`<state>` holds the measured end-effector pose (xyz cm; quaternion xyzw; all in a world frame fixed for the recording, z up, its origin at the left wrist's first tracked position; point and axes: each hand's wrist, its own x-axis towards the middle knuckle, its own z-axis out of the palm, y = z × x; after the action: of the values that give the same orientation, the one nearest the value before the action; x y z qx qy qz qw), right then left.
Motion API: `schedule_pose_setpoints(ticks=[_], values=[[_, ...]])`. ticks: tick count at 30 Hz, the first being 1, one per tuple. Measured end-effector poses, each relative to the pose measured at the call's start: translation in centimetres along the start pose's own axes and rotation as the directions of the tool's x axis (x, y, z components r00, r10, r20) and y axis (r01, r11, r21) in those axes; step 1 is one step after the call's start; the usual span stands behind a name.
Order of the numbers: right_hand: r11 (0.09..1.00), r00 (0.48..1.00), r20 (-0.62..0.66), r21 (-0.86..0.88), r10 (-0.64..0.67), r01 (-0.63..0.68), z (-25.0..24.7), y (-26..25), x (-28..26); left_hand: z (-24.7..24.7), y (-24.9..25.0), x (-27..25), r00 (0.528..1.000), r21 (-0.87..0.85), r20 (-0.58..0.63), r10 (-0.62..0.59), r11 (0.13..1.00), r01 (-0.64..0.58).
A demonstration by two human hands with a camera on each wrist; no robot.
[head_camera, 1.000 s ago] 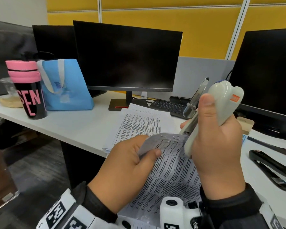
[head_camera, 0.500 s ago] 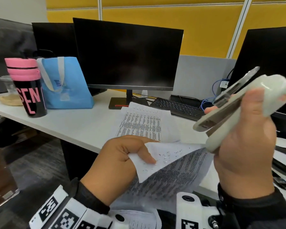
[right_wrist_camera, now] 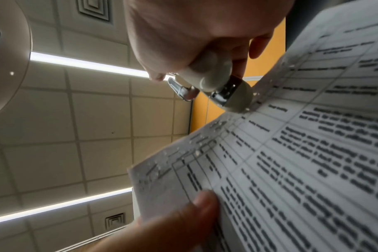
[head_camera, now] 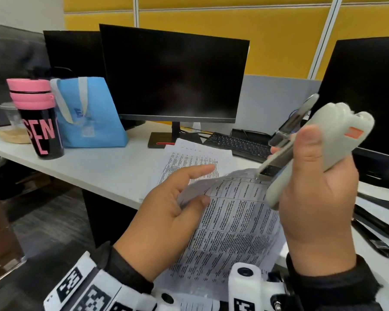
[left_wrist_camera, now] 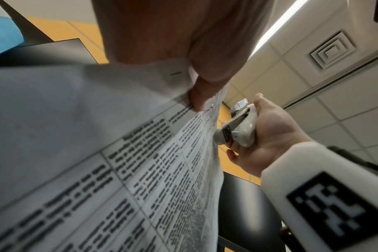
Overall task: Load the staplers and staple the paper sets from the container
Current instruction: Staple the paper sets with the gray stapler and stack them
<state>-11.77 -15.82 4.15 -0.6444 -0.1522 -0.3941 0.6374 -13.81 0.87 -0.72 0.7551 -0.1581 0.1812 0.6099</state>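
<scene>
The left hand [head_camera: 166,212] pinches the paper set [head_camera: 234,221] above the desk edge [head_camera: 112,176]. The right hand [head_camera: 312,209] grips the stapler [head_camera: 328,142] (mouth at the top edge).

My right hand [head_camera: 319,198] covers the near end of the stapler [head_camera: 337,140]. The print on my paper set [head_camera: 234,225] is too blurred to read. The right monitor [head_camera: 368,90] is cut off by the edge.
</scene>
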Motion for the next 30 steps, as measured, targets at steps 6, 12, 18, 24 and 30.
schedule_pose_setpoints(ticks=[6, 12, 18, 24, 30], values=[[0.988, 0.993, -0.067, 0.111, -0.099, 0.106, 0.7, -0.4, -0.5, 0.1, 0.9, -0.3, 0.999, 0.004, 0.015, -0.036, 0.999, 0.036], [0.998, 0.999, 0.050, 0.068, -0.008, 0.005, 1.1, -0.2, -0.1, 0.3, 0.5, -0.1, 0.999, 0.018, 0.043, -0.034, 0.999, 0.033], [1.000, 0.997, 0.071, 0.005, 0.029, -0.030, 1.7, 0.5, -0.3, 0.2, 0.5, -0.2, 0.998, 0.008, 0.057, -0.028, 1.000, 0.027], [1.000, 0.996, 0.083, 0.001, 0.029, -0.029, 1.7, 0.7, -0.1, 0.3, 0.5, -0.3, 0.999, 0.056, 0.042, -0.018, 0.998, 0.016], [0.991, 0.981, 0.143, -0.026, 0.133, -0.130, 1.5, 1.6, 0.6, 0.0, -0.4, 0.1, 0.997, 0.029, 0.079, 0.000, 1.000, -0.002]])
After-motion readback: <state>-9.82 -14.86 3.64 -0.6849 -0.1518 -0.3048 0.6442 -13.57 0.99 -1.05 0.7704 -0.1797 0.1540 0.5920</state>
